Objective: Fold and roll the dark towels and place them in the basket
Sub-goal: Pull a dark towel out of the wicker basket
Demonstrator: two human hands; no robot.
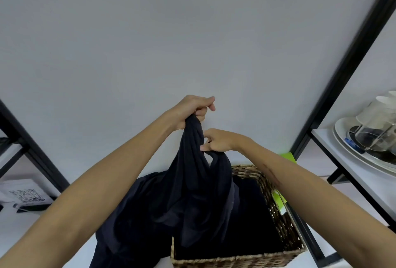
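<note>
Step in hand: opening out a dark towel [188, 192] ahead of the first fold (a judgement from the grip).
Left hand [190, 111]: raised, fingers clenched on a bunched top edge of the towel.
Right hand [218, 140]: lower and just beside it, fingers pinching a second fold of the same cloth.
Towel position: hanging in the air, its lower part draped over the basket [278, 210] and onto the table [42, 225].
Basket contents: dark inside; cannot tell what lies there.
Method: work both hands outward to find two corners, draw the edge taut, then lay the towel flat on the table beside the basket.
Caution: lift the cloth clear of the basket rim so that it does not snag.
</note>
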